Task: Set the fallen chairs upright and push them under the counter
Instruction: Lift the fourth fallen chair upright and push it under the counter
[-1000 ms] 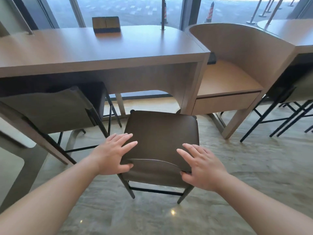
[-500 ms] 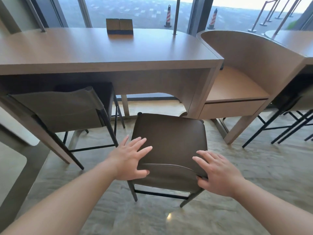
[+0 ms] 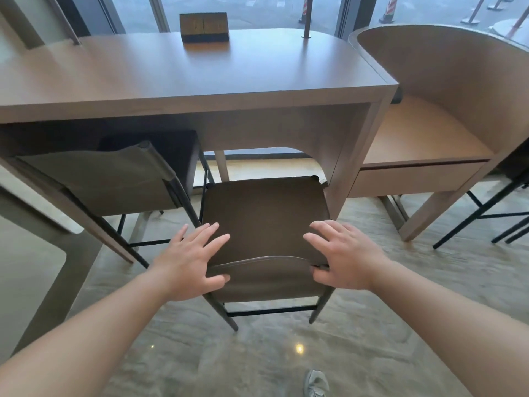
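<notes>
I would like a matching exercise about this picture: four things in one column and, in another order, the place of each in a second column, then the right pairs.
Things:
1. dark brown chair
2. grey-green chair
3. wooden block
4. shoe

Places:
A. on the counter top, near the window
B. on the floor at the bottom edge of the view
C. upright in front of the counter, with the left hand and right hand at its backrest
D. to the left, seat under the counter

Pairs: 1-C, 2-D, 3-A, 4-B
</notes>
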